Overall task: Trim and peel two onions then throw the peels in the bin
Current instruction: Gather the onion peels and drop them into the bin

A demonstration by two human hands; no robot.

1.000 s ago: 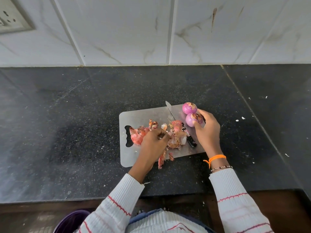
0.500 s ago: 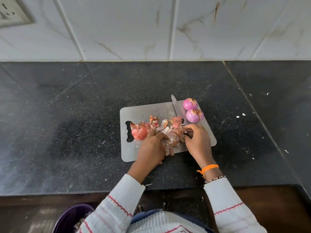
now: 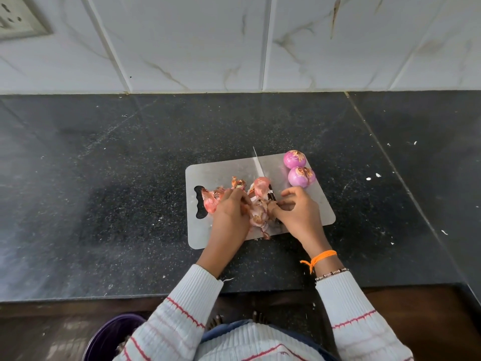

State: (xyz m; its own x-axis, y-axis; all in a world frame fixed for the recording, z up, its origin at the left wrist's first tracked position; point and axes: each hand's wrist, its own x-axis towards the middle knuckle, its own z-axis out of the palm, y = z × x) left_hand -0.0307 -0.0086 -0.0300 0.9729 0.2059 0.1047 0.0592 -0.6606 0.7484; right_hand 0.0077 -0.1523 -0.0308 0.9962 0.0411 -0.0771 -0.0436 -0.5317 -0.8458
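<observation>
Two peeled purple onions (image 3: 301, 176) (image 3: 294, 158) lie side by side at the far right corner of a steel cutting board (image 3: 218, 173). A heap of pink onion peels (image 3: 256, 214) covers the board's middle. My left hand (image 3: 230, 217) rests on the heap's left side with its fingers curled into the peels. My right hand (image 3: 296, 212) meets it from the right, fingers bent around peels. A knife (image 3: 258, 165) lies across the board, its blade pointing away and its black handle mostly hidden under the peels and my right hand.
The board sits on a dark speckled counter (image 3: 104, 191) backed by a white tiled wall. A purple bin (image 3: 112, 337) stands on the floor below the counter edge, at my lower left. White crumbs dot the counter at the right.
My right hand left the onions and came down to the peel heap beside my left hand. Both hands have drawn the peels closer together.
</observation>
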